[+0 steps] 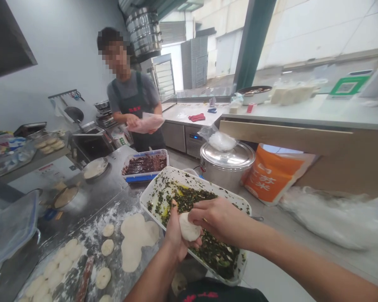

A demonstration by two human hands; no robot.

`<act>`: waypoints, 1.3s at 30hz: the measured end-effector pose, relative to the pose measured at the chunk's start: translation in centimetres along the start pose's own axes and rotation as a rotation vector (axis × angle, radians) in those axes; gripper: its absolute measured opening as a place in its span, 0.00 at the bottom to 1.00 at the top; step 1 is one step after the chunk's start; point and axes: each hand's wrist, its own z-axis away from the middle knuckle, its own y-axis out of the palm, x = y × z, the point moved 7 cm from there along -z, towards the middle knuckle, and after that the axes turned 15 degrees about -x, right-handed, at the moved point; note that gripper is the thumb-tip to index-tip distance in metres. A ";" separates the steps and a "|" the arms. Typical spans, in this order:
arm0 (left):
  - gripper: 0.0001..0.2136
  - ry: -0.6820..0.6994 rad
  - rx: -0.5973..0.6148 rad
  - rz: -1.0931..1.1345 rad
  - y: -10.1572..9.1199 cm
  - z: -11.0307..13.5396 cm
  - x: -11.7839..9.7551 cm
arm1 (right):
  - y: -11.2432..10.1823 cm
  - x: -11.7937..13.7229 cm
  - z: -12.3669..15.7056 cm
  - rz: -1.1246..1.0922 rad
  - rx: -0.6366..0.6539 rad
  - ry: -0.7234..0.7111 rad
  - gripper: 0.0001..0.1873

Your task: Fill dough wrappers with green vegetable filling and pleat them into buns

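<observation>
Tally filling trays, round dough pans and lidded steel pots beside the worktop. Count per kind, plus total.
White rectangular tray of green filling: 1
Blue-rimmed rectangular tray of dark red filling: 1
Round metal pans holding dough: 2
Lidded round steel pot: 1
Total: 5

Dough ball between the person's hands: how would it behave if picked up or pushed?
The dough ball is probably soft and floppy, since it bulges between the left hand and right hand. It is likely somewhat sticky, as flour is dusted over the steel counter. Set down, its rounded shape might roll slightly.
</observation>
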 end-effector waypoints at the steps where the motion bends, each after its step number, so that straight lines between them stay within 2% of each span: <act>1: 0.32 -0.003 0.031 0.017 0.2 0.1 0.0 | 0.0 -0.1 0.0 0.017 -0.003 -0.002 0.09; 3: 0.30 0.058 0.075 0.059 0.6 0.3 -0.3 | 0.0 -0.4 0.0 0.046 -0.021 0.019 0.07; 6: 0.26 0.186 0.041 0.055 0.4 0.7 -1.0 | -0.4 -0.4 0.0 0.055 -0.030 0.049 0.05; 10: 0.31 0.111 -0.017 -0.047 0.0 0.5 -0.5 | -0.7 0.2 -0.3 0.006 -0.017 0.032 0.05; 12: 0.32 0.074 -0.009 -0.038 -0.1 0.4 -0.5 | -0.5 0.3 -0.3 -0.016 0.002 0.013 0.07; 17: 0.28 0.113 0.062 0.047 0.2 0.6 -0.8 | -0.2 0.1 -0.1 0.011 -0.025 -0.011 0.06; 21: 0.30 0.035 0.066 0.005 0.3 0.5 0.0 | -0.4 0.3 -0.3 -0.011 -0.030 -0.006 0.06; 27: 0.28 0.127 0.061 0.058 0.0 1.0 -0.6 | -0.3 0.3 -0.4 -0.019 -0.034 0.033 0.07; 32: 0.30 0.090 -0.002 0.003 -0.8 1.3 -0.4 | -0.1 0.9 -0.8 -0.043 -0.011 0.059 0.05; 37: 0.28 0.149 0.011 0.110 -2.1 2.1 -1.0 | 0.5 2.0 -1.6 -0.054 0.021 0.013 0.06; 39: 0.30 0.125 -0.008 0.113 -2.9 2.2 -0.6 | 0.8 2.5 -2.1 -0.045 0.018 -0.003 0.06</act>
